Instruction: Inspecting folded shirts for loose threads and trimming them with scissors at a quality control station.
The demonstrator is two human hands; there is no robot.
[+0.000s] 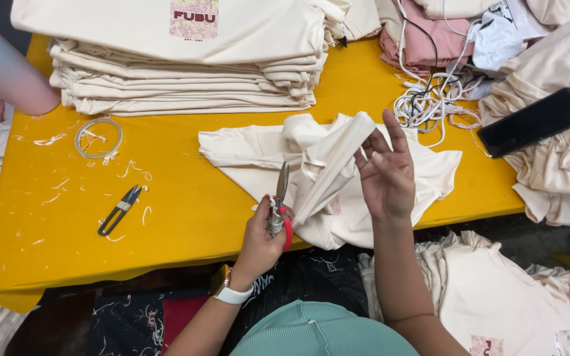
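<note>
1. Cream shirt [338,217] lies crumpled on the yellow table [186,204], near the front edge, and a bit of it hangs over that edge
2. The right hand [385,178] holds up a folded strip of the shirt, with the thumb and fingers pinched on the cloth and the other fingers spread upward
3. The left hand [262,240] is closed tight on small snips with a red handle [280,209], and their blades point up, just beside the held strip
4. A white watch [232,295] sits on the left wrist
5. A tall stack of folded cream shirts [186,72] fills the back of the table, close behind the crumpled shirt
6. A second pair of dark snips [120,209] lies well to the left, with thread scraps [133,170] and a ring of tape [99,137] near it
7. A tangle of white cords [430,99] sits behind the right hand
8. A black phone [534,121] rests on a heap of cream cloth [562,171] at the right edge
9. Pink cloth [417,39] lies at the back
10. Bare yellow table shows between the shirt and the dark snips, so there is open room on the left
11. More cream cloth [496,303] lies lower down, past the front edge, on the right
</note>
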